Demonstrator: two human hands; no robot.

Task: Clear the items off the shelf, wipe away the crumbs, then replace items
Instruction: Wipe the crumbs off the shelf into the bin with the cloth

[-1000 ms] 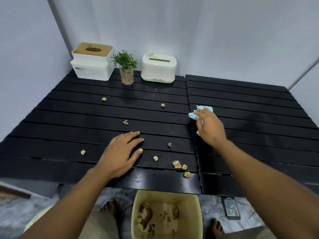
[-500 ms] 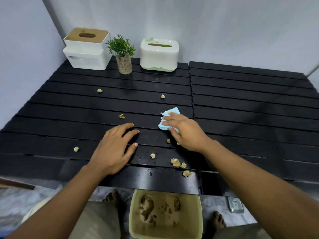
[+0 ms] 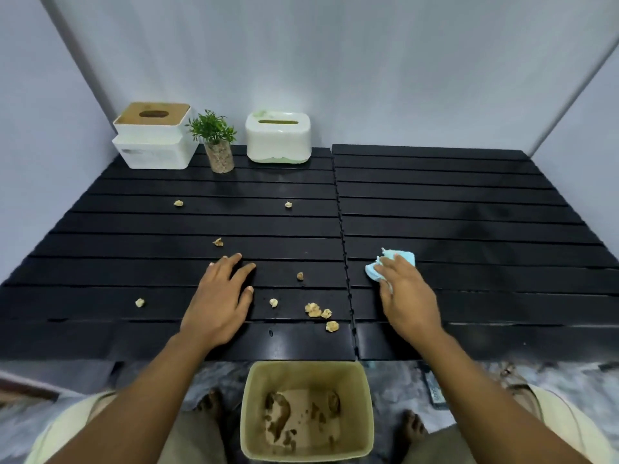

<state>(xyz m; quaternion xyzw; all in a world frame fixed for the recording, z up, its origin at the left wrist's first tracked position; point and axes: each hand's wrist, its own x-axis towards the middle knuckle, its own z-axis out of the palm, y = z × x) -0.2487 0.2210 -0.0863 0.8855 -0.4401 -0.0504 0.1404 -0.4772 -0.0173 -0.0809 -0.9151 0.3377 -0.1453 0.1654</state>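
Observation:
The black slatted shelf [image 3: 452, 209] fills the middle of the view. Several beige crumbs lie on its left half, with a cluster [image 3: 315, 310] near the front edge. My right hand [image 3: 407, 298] presses a light blue cloth [image 3: 400, 259] onto the right half, fingers laid over it. My left hand [image 3: 221, 301] rests flat on the left half with its fingers spread. At the back left stand a white tissue box with a wooden lid [image 3: 152, 139], a small potted plant [image 3: 216, 142] and a white and green tissue box [image 3: 278, 137].
A yellowish bin [image 3: 306, 410] with brown bits inside stands on the floor below the shelf's front edge, between my feet. A dark flat object [image 3: 433, 390] lies on the floor to its right. Grey walls close in the back and both sides.
My right hand slid the blue cloth left across the middle seam, then back to the right half. My left hand stayed flat in place. The crumbs have not moved.

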